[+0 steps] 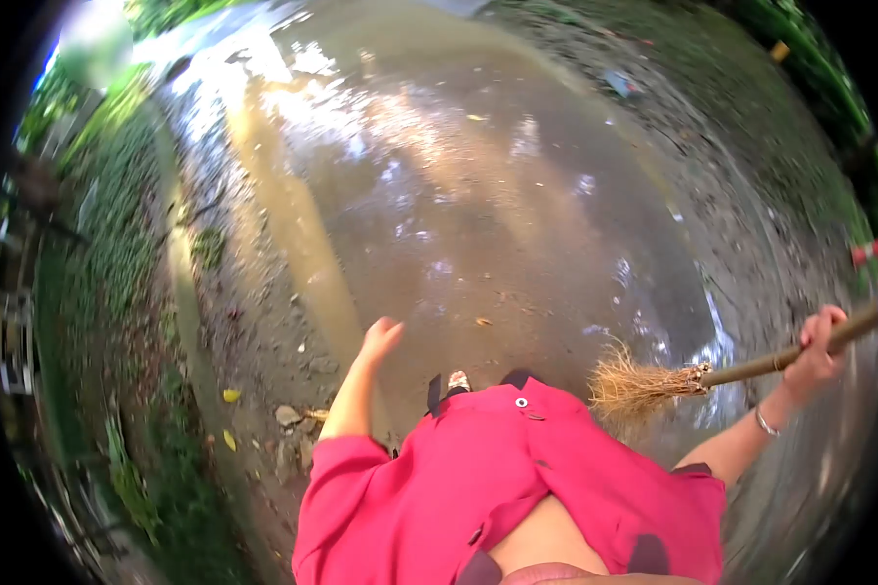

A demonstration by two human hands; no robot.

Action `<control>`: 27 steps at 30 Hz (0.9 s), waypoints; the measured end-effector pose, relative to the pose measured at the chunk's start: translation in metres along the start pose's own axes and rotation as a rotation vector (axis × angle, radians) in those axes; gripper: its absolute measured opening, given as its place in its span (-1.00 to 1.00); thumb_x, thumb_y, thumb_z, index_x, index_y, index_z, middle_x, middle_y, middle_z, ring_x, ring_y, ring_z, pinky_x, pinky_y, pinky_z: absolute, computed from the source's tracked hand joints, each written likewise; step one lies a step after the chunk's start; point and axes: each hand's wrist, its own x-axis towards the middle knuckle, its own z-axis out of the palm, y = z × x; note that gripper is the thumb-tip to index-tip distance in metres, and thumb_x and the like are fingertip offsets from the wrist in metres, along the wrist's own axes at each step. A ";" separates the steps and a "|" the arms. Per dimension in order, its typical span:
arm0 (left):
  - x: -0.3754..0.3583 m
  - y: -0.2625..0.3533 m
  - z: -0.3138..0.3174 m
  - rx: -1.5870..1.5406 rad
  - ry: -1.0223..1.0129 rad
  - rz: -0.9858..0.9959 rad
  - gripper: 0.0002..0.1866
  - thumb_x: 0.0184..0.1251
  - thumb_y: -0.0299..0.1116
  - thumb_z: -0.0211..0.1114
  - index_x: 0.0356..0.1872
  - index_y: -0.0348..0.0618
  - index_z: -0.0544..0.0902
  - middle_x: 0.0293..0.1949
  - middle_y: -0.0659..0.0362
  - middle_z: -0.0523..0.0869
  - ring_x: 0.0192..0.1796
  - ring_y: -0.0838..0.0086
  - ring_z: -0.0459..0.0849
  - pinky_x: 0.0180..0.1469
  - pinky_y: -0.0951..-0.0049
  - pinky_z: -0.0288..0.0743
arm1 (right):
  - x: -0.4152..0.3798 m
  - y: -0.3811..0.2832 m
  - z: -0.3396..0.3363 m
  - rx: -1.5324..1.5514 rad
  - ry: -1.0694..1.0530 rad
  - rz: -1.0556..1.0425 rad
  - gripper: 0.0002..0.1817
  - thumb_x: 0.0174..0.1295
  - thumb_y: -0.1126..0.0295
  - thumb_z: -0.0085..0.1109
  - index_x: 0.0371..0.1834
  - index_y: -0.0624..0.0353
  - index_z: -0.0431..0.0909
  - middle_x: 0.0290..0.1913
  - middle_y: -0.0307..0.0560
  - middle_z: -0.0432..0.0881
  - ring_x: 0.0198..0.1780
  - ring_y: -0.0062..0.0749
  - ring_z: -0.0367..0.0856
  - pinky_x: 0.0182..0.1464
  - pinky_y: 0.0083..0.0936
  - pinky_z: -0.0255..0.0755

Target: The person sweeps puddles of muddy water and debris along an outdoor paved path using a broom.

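My right hand, out at the right edge, is wrapped round the wooden handle of a broom. The bundle of tan twigs at the broom's end points left, above the wet ground. A bracelet circles my right wrist. My left hand hangs ahead of my body over the muddy path, away from any object. Its fingers are small and blurred. Below it, one foot in a sandal shows past the hem of my pink shirt.
A wet, shiny path runs ahead with a few fallen leaves. Left of it lie a narrow curb, stones and green plants. On the right a muddy bank carries a bluish scrap.
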 end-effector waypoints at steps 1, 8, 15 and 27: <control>0.027 0.053 0.009 0.094 -0.040 0.043 -0.69 0.13 -0.14 0.27 -0.33 -0.21 0.57 -0.52 0.24 0.56 -0.46 0.57 0.48 -0.42 0.50 0.40 | 0.010 -0.016 0.037 0.066 -0.037 -0.021 -0.90 0.15 0.46 0.10 -0.36 0.25 0.42 -0.60 -0.33 0.24 -0.57 -0.70 0.16 -0.53 -0.76 0.01; 0.122 0.331 0.025 -0.001 -0.150 0.938 -0.32 -0.02 -0.11 0.38 0.15 -0.13 0.35 0.08 -0.07 0.43 0.16 0.10 0.37 0.19 0.26 0.28 | 0.043 -0.033 0.230 0.521 -0.371 -0.409 -0.78 0.17 0.30 0.07 -0.28 0.23 0.38 -0.67 -0.42 0.18 -0.64 -0.74 0.07 -0.50 -0.71 -0.02; 0.230 0.450 -0.032 0.216 0.063 1.248 -0.10 -0.15 -0.06 0.42 0.28 0.01 0.19 0.21 0.05 0.30 0.34 0.13 0.13 0.29 0.04 0.06 | 0.099 0.030 0.442 1.167 -0.591 -0.505 -0.71 0.03 0.26 0.27 -0.26 0.12 0.43 -0.71 -0.53 0.31 -0.69 -0.84 0.23 -0.51 -0.83 0.07; 0.469 0.499 -0.169 0.334 0.365 1.272 -0.42 -0.19 -0.40 0.36 0.00 -0.14 0.43 -0.29 0.14 0.58 -0.32 0.28 0.61 -0.28 0.34 0.51 | 0.175 0.046 0.795 1.808 -0.900 -0.255 -0.76 -0.13 0.44 0.37 -0.42 0.17 0.49 -0.74 -0.38 0.45 -0.74 -0.75 0.36 -0.63 -0.83 0.27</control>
